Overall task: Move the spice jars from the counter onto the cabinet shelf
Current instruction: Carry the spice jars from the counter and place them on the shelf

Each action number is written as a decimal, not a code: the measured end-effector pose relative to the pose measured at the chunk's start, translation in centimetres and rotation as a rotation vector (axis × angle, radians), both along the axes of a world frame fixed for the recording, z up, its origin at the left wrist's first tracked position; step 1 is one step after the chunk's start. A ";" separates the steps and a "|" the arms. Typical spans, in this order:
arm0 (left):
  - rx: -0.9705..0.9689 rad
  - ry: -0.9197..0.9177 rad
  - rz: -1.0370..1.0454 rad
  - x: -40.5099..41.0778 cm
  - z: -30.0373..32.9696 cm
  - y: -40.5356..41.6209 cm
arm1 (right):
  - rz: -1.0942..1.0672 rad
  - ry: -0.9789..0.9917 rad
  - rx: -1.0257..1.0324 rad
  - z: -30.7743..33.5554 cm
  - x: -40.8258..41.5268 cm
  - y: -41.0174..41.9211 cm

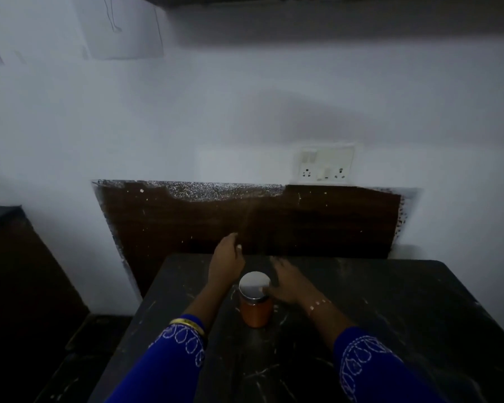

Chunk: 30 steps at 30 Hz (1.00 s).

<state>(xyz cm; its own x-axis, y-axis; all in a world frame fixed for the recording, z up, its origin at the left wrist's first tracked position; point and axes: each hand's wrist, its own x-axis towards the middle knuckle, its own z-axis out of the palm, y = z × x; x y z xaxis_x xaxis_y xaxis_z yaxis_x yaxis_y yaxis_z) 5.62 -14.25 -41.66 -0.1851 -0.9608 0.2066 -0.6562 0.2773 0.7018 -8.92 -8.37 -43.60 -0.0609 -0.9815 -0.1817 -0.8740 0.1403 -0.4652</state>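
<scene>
A jar (255, 301) of orange spice with a silver lid stands upright on the dark counter (390, 315), between two blue sleeves. The right hand (285, 282) is just beside it, fingers loosely spread; whether it touches is unclear. Beyond, the left hand (226, 258) hovers with relaxed fingers, holding nothing, before a brown panel (317, 222).

One spice jar (255, 301) with one silver lid (254, 283), standing between two hands: left (226, 261), right (287, 282). One table (390, 315). One wall socket plate (324, 165). Two bangles (188, 324) on left wrist.

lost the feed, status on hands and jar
Left hand open, right hand open beside the spice jar. Jar upright on counter, ungripped. Nothing in the way.
</scene>
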 end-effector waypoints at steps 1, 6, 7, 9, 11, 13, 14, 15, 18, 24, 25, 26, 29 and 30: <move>0.058 -0.030 -0.009 0.5 -1.2 0.0 | 0.019 0.008 0.021 -0.6 0.6 -0.1; 0.336 -0.003 -0.043 1.6 -5.8 0.3 | 0.052 0.008 0.119 -2.8 3.4 -1.1; 0.377 0.025 -0.049 1.6 -6.3 0.5 | 0.039 0.005 0.125 -3.1 3.6 -1.2; 0.432 0.072 -0.083 1.7 -7.3 1.0 | 0.017 -0.015 0.117 -3.5 3.8 -1.4; 0.453 0.123 -0.093 1.6 -8.1 1.5 | -0.003 -0.039 0.096 -3.7 3.9 -1.4; 0.456 0.197 -0.071 1.5 -8.9 1.8 | -0.033 -0.063 0.070 -4.0 3.9 -1.4; 0.458 0.228 -0.059 1.4 -9.1 1.9 | -0.053 -0.072 0.064 -4.1 3.9 -1.4; 0.464 0.243 -0.054 1.4 -9.0 2.1 | -0.070 -0.080 0.062 -4.1 3.8 -1.3; 0.472 0.279 -0.053 1.3 -9.0 2.2 | -0.108 -0.132 0.038 -3.9 3.1 -0.9; 0.520 0.560 -0.041 1.2 -4.8 2.8 | -0.212 -0.543 -0.087 -0.6 0.4 0.7; 0.535 0.584 -0.090 1.2 -3.6 3.0 | -0.201 -0.618 -0.105 0.4 -0.1 1.0; 0.567 0.606 -0.159 1.3 -2.5 3.1 | -0.179 -0.689 -0.122 1.5 -0.6 1.2; 0.791 0.735 -0.385 1.1 0.1 3.2 | -0.117 -0.959 -0.202 5.0 -2.0 1.9; 0.917 0.806 -0.442 0.8 0.8 3.2 | -0.105 -1.052 -0.232 6.3 -2.5 2.2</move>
<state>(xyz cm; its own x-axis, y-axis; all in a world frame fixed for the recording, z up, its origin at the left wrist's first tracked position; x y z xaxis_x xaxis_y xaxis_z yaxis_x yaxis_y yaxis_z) 6.45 -11.06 -40.89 -0.6532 -0.7001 -0.2885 0.0604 -0.4279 0.9018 -11.39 -6.21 -37.32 -0.0684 -0.9977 -0.0022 -0.0102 0.0029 -0.9999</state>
